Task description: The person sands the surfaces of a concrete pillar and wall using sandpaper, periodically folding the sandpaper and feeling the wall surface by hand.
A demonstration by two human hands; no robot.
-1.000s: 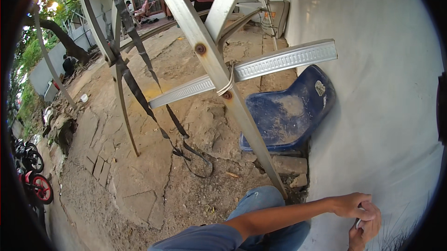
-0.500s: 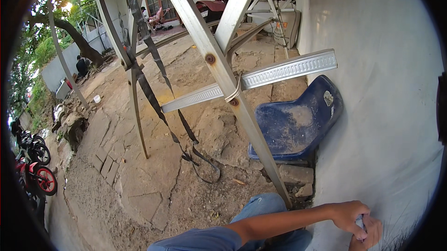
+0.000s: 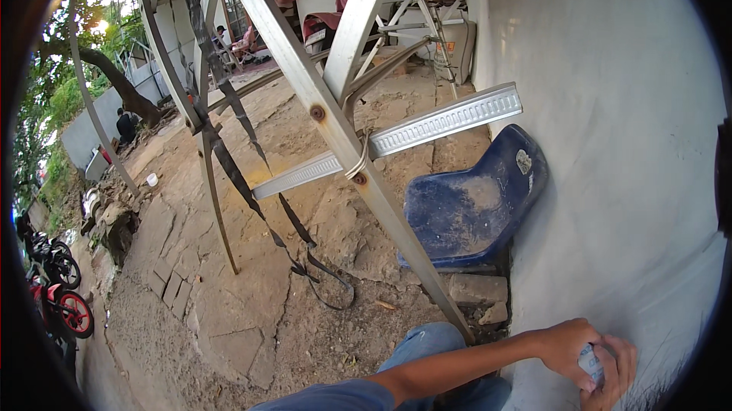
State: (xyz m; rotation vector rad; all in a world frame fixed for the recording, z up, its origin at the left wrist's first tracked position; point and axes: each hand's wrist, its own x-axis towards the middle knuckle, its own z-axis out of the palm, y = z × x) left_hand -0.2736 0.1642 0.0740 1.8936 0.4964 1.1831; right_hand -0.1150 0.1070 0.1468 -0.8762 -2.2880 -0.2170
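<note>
My left hand (image 3: 566, 344) reaches across from the lower middle to the white plastered wall (image 3: 633, 144) at the lower right. Its fingers are closed over a small pale grey object (image 3: 591, 361) held against the wall. Coming up from the lower edge, my right hand (image 3: 616, 373) cups the same object from the right side. What the object is cannot be made out. My knee in blue jeans (image 3: 423, 338) sits just left of the hands.
A folding metal ladder (image 3: 335, 125) stands spread over cracked, dusty ground, with a black strap (image 3: 305, 258) hanging from it. A dirty blue plastic chair shell (image 3: 465, 205) leans at the wall's foot above broken bricks (image 3: 476, 289). Motorbikes (image 3: 57, 297) stand far left.
My hands have slid slightly right and down along the wall, and the pale object shows more between them. The view has shifted a little.
</note>
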